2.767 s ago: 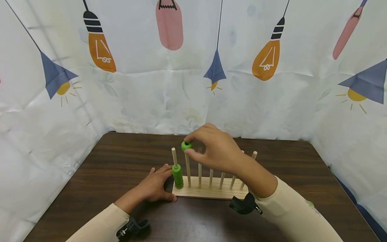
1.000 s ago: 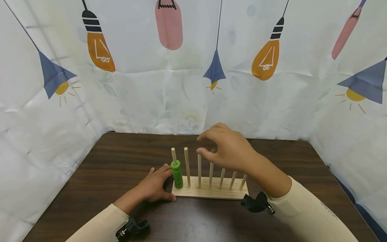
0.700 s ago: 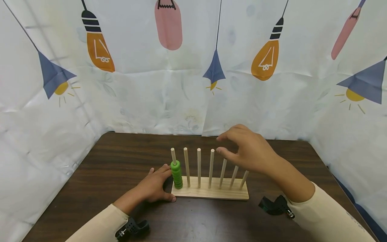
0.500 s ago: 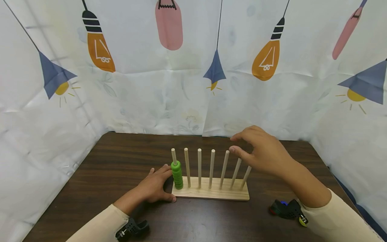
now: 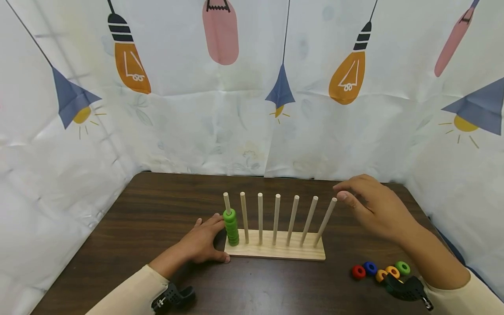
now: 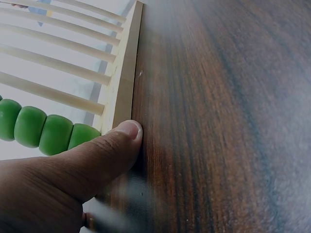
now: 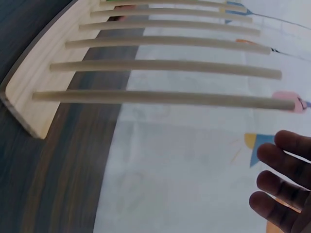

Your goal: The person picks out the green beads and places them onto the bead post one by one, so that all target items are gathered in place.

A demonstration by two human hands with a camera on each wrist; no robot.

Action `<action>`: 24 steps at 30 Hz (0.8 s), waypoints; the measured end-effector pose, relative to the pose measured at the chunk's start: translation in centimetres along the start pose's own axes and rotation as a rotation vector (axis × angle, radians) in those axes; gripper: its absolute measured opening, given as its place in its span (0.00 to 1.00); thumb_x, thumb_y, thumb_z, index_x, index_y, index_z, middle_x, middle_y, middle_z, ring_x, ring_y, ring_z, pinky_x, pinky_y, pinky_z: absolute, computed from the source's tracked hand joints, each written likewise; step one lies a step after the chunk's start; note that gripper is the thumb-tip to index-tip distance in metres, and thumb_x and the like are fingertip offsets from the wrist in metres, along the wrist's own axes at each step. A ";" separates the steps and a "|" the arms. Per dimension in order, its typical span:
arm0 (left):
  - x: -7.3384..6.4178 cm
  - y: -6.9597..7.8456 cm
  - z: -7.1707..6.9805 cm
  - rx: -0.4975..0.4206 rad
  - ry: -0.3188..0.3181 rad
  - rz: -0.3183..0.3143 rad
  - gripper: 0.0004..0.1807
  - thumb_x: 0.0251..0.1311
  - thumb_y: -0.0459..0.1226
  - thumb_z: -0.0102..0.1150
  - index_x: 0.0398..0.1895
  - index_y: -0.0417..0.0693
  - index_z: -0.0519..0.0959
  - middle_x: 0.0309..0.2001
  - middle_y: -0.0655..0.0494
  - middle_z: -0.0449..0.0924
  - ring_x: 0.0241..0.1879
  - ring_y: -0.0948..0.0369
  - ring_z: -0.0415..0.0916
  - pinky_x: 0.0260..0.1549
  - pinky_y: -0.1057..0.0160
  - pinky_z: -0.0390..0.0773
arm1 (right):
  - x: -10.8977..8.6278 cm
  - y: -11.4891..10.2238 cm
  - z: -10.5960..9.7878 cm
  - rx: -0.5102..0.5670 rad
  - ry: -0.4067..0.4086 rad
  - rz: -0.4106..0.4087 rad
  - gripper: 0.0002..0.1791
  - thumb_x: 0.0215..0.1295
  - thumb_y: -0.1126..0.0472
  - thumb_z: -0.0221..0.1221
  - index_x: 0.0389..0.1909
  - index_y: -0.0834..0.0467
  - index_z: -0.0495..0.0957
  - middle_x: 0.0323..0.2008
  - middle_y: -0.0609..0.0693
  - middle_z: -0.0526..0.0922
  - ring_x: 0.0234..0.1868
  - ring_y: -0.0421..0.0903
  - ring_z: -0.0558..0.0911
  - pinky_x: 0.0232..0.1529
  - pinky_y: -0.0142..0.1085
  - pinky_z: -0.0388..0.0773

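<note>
A wooden peg rack (image 5: pixel 274 250) stands on the dark table, with several upright pegs in a row. Green beads (image 5: pixel 231 227) are stacked on its leftmost peg; the other pegs are bare. My left hand (image 5: pixel 202 240) holds the rack's left end, its thumb on the front edge; the left wrist view shows that thumb (image 6: pixel 109 150) beside the green beads, the other fingers hidden. To the right of the rightmost peg (image 5: pixel 326 222), my right hand (image 5: pixel 378 208) hovers empty, thumb and fingers apart. In the right wrist view its fingers (image 7: pixel 282 160) are spread below the peg tips.
Loose beads lie on the table at the right: a red bead (image 5: pixel 358 271), a blue bead (image 5: pixel 370 268), orange beads (image 5: pixel 392 272) and a green bead (image 5: pixel 402 267). The right wrist strap (image 5: pixel 405 288) partly covers them. A printed curtain (image 5: pixel 252 131) rises behind the table (image 5: pixel 177 197).
My right hand held a green bead above the second peg; now it is empty and has moved right. The stack on the leftmost peg is taller. My left hand stayed put.
</note>
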State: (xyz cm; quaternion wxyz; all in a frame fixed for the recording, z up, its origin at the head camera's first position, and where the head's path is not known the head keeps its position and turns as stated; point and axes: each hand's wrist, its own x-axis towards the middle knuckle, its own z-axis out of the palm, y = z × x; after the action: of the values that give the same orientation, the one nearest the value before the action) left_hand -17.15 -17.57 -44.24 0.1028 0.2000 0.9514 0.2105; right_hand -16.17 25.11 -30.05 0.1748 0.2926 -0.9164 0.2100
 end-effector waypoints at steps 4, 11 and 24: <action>0.0 -0.1 0.0 0.003 0.001 -0.001 0.51 0.42 0.56 0.83 0.72 0.53 0.71 0.77 0.40 0.59 0.78 0.43 0.51 0.70 0.29 0.45 | -0.9 0.7 -0.4 -0.013 -0.006 0.030 0.11 0.78 0.56 0.57 0.54 0.50 0.83 0.50 0.44 0.83 0.47 0.45 0.80 0.43 0.48 0.77; 0.1 0.0 0.0 0.006 -0.001 0.002 0.51 0.43 0.57 0.82 0.72 0.53 0.72 0.77 0.41 0.59 0.78 0.44 0.51 0.70 0.29 0.45 | -3.1 2.5 -0.5 -0.060 -0.057 0.141 0.12 0.75 0.53 0.61 0.54 0.52 0.83 0.50 0.48 0.83 0.47 0.49 0.80 0.41 0.50 0.79; 0.1 -0.1 0.0 0.003 -0.009 -0.010 0.51 0.43 0.56 0.82 0.72 0.54 0.71 0.77 0.41 0.58 0.78 0.44 0.50 0.70 0.30 0.45 | -7.4 6.0 0.1 -0.067 -0.147 0.316 0.20 0.72 0.46 0.64 0.54 0.56 0.83 0.51 0.55 0.83 0.47 0.55 0.79 0.40 0.52 0.77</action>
State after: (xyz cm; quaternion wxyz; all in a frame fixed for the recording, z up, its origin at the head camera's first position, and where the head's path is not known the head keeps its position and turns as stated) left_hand -17.24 -17.59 -44.27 0.1079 0.1963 0.9522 0.2077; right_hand -14.17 32.93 -35.13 0.0820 0.1535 -0.9677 0.1825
